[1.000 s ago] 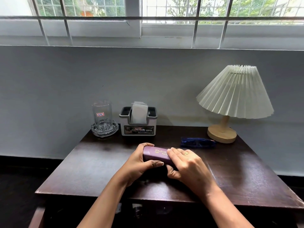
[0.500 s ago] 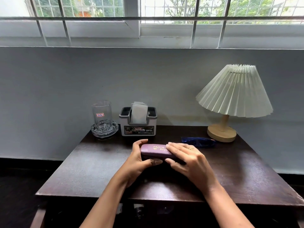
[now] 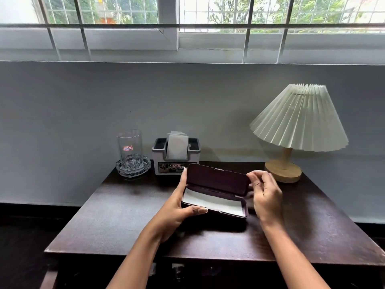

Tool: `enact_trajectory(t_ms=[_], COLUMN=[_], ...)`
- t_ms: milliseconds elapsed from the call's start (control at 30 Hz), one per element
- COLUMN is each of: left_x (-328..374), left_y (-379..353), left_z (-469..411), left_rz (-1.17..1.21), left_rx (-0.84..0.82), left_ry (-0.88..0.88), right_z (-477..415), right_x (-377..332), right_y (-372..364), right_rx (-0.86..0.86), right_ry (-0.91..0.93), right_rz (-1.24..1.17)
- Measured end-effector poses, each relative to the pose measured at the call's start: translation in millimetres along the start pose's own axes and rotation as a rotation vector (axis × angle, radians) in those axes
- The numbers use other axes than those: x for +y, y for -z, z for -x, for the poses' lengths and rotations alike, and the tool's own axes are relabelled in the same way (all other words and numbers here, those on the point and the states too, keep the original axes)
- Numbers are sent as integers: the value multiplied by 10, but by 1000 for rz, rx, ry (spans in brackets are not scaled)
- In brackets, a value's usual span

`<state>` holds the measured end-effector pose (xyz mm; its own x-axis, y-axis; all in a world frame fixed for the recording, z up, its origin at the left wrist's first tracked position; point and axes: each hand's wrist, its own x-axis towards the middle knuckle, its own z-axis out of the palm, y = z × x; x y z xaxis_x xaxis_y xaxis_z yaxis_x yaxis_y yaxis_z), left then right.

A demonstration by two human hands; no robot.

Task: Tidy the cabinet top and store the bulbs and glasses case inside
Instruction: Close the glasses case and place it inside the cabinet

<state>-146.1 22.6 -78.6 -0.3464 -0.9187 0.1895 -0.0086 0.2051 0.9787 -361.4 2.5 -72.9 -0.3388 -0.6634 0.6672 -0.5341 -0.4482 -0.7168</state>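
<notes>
One case (image 3: 216,182), lid up (white lining). Left hand (image 3: 177,207) grips base, right hand (image 3: 266,197) pinches lid. On cabinet (image 3: 116,215): one glass (image 3: 129,149), one tissue holder (image 3: 176,161), one lamp (image 3: 298,119).

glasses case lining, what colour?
White, in the base of the open glasses case; the lid's inside is dark. Head view.

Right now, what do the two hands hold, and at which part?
Both hold the open glasses case. The left hand grips the left end of its base, thumb on the front edge. The right hand pinches the right end of the lid.
</notes>
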Motion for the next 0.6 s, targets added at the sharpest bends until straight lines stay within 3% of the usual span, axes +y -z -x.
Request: enact_trajectory(t_ms=[67, 133, 233, 333, 467, 600], left_x=[12, -6, -25, -31, -44, -92], left_y=[-8, 0, 17, 16, 22, 39], left_z=[2, 2, 8, 14, -8, -20], left_rz=[21, 47, 81, 90, 120, 96], left_rx=[37, 70, 72, 60, 89, 128], left_ry=[-8, -27, -41, -43, -44, -69], right_z=[-5, -22, -58, -59, -37, -36], right_x=[26, 27, -13, 56, 116, 101], right_y=[20, 15, -57, -129, -147, -133], right_rx=[112, 159, -57, -212, -130, 30], right_ry=[17, -96, -300, -264, -211, -190], right_rz=[119, 318, 563, 729, 739, 577])
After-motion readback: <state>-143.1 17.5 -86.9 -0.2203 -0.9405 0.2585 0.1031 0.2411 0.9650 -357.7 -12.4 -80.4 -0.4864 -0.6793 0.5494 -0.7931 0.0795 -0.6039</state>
